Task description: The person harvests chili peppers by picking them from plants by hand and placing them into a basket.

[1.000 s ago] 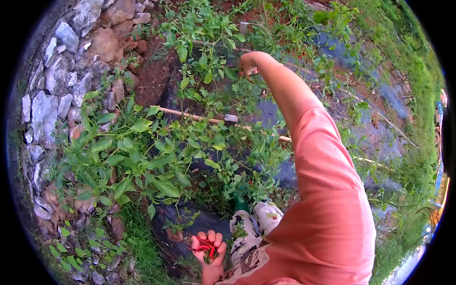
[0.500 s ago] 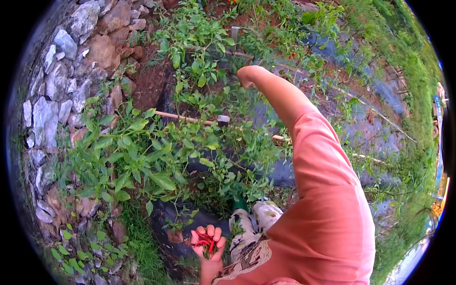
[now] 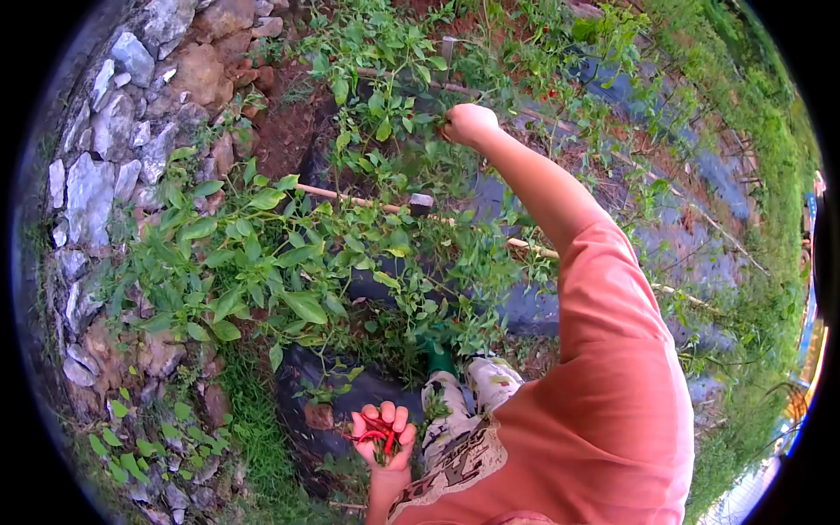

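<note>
I see the left hand (image 3: 385,453) with its palm up and its fingers curled in, like a small cup, around some thin red peppers (image 3: 389,440). The peppers sit in the palm, and some tips poke out at the side. Just left of that hand, a brown stone (image 3: 319,415) lies on a dark sheet (image 3: 302,378). Just to its right is a patterned trouser leg (image 3: 446,411), with a green boot (image 3: 440,360) a bit farther ahead.

The right hand (image 3: 470,124) is well ahead of the left hand, in by the green plants (image 3: 381,109). Its fingers are hidden from me, so I cannot tell how far open it is or if it holds anything. A wooden pole (image 3: 350,199) and a small grey block (image 3: 421,203) are between the two hands. Big stones (image 3: 90,197) are well left of both hands.
</note>
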Action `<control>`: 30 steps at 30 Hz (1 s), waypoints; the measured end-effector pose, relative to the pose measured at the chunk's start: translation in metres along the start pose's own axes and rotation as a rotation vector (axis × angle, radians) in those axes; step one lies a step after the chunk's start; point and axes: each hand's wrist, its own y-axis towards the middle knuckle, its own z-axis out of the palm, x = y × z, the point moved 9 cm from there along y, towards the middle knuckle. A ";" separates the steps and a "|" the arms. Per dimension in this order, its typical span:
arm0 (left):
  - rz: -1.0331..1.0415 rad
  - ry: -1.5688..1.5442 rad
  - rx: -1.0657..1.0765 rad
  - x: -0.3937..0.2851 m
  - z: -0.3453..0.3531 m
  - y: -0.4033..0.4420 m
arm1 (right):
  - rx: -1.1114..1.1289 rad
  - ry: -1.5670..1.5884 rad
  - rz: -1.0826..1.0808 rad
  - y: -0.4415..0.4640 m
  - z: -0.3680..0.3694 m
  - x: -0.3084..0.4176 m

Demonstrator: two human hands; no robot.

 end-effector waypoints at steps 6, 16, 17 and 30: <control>-0.016 -0.050 0.083 0.000 0.016 0.000 | -0.424 0.196 -0.236 -0.026 -0.046 -0.015; -0.036 0.040 0.056 0.004 0.021 -0.003 | -0.454 0.386 -0.129 -0.033 -0.056 -0.037; -0.039 0.047 0.054 0.005 0.021 -0.003 | -0.459 0.413 -0.099 -0.033 -0.055 -0.041; -0.083 0.017 0.121 0.010 0.023 -0.004 | -0.411 0.936 -0.072 -0.035 -0.067 -0.055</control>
